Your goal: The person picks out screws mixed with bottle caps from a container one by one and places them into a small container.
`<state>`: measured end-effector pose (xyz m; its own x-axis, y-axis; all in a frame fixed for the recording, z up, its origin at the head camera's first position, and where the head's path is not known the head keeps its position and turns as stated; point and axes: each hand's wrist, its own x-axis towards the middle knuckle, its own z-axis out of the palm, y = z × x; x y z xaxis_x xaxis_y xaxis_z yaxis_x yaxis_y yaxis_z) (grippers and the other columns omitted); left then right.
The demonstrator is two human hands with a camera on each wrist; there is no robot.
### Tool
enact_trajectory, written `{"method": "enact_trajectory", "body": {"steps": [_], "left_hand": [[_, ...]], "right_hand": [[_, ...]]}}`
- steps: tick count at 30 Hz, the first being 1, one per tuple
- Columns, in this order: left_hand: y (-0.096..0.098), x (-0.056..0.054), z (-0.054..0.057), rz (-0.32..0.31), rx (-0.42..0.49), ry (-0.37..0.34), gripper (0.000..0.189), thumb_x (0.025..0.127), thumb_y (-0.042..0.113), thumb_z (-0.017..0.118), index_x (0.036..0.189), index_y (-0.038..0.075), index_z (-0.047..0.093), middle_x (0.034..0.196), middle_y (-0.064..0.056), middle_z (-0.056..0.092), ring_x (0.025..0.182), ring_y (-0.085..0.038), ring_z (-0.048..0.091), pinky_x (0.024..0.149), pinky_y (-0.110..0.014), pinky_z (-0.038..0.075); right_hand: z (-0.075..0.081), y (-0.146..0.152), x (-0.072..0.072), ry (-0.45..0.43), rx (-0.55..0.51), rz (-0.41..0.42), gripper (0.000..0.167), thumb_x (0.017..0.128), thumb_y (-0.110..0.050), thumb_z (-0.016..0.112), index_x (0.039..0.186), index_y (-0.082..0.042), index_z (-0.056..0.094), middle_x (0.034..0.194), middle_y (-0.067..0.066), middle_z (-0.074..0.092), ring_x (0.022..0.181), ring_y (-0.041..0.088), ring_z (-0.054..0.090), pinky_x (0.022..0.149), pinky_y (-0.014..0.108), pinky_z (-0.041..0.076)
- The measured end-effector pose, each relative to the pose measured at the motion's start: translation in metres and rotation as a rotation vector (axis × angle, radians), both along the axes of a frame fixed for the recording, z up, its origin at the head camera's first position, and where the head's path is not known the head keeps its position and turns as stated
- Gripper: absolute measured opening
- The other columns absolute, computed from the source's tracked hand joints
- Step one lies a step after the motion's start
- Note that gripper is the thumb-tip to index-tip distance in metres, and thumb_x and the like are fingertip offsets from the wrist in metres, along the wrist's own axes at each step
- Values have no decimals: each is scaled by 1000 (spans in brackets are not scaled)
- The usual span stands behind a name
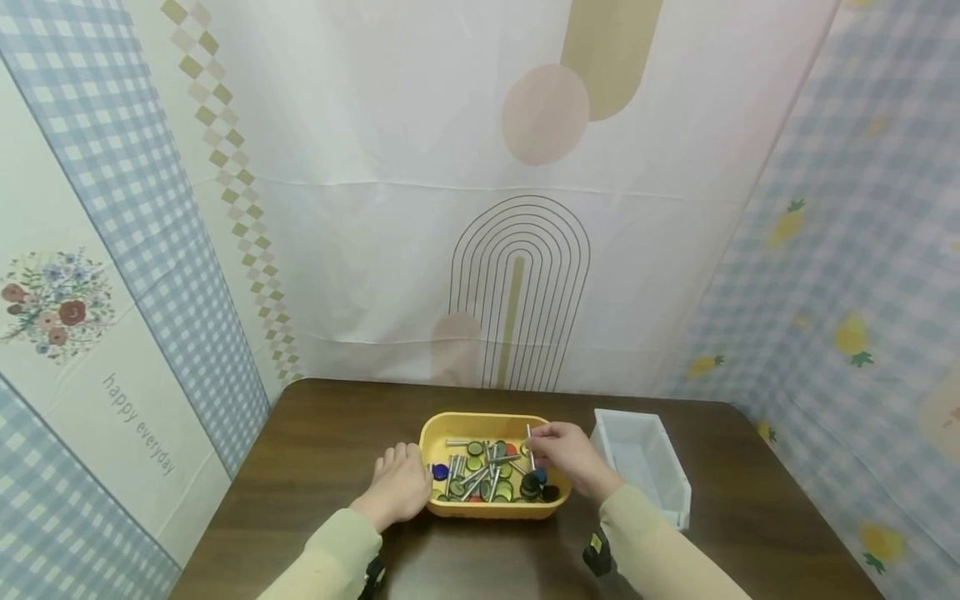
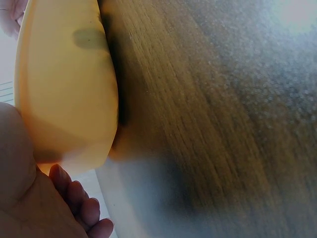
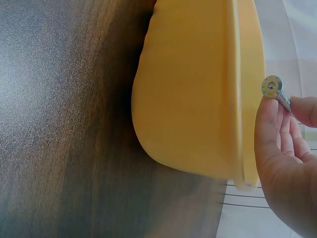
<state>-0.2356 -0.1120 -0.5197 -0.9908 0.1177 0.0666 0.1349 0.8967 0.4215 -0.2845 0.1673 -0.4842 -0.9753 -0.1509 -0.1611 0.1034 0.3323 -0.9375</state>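
Observation:
My right hand [image 1: 573, 457] pinches a long silver bolt [image 3: 272, 86] between thumb and fingers, over the right part of a yellow plastic tub [image 1: 487, 510]. The bolt has a flat round head with a hex socket, which faces the camera in the right wrist view. More silver bolts [image 1: 474, 478] lie jumbled in the tub among green, yellow, blue, red and black round caps [image 1: 529, 485]. At the tub's left end my left hand [image 1: 397, 485] holds the rim, its fingers bent along the outer wall. Its thumb tip is hidden in the left wrist view.
A white rectangular bin [image 1: 647, 454] stands on the brown wooden table [image 1: 330, 433], just right of the yellow tub and close to my right forearm. Patterned cloth [image 1: 375, 275] hangs behind the table and along both sides.

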Motion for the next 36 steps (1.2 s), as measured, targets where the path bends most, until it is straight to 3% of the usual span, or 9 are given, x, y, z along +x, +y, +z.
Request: {"method": "enact_trajectory", "body": {"steps": [10, 20, 25, 36], "left_hand": [[0, -3, -9, 9, 1, 21, 18, 92, 19, 48, 92, 2, 45, 85, -9, 37, 82, -29, 36, 77, -44, 31], [-1, 0, -1, 6, 13, 9, 19, 92, 18, 49, 94, 0, 46, 86, -10, 38, 83, -29, 36, 77, -45, 31], [0, -1, -1, 7, 16, -2, 19, 92, 18, 50, 95, 0, 46, 87, -10, 38, 84, -29, 36, 78, -46, 31], [1, -2, -1, 8, 8, -21, 20, 92, 20, 51, 95, 1, 46, 86, -9, 38, 83, -28, 36, 77, -45, 31]], "right_hand": [[4, 8, -1, 8, -37, -16, 25, 91, -11, 65, 108, 7, 61, 102, 18, 62, 89, 32, 66, 78, 41, 54], [12, 21, -3, 9, -24, -52, 23, 92, -9, 64, 108, 7, 61, 104, 19, 63, 94, 33, 65, 77, 38, 54], [16, 37, -4, 6, -54, -53, 31, 93, -12, 63, 115, 9, 57, 112, 25, 60, 98, 36, 64, 80, 37, 53], [31, 83, -3, 46, -86, -61, 43, 96, -16, 60, 126, 12, 48, 119, 23, 57, 105, 26, 61, 88, 34, 50]]}}
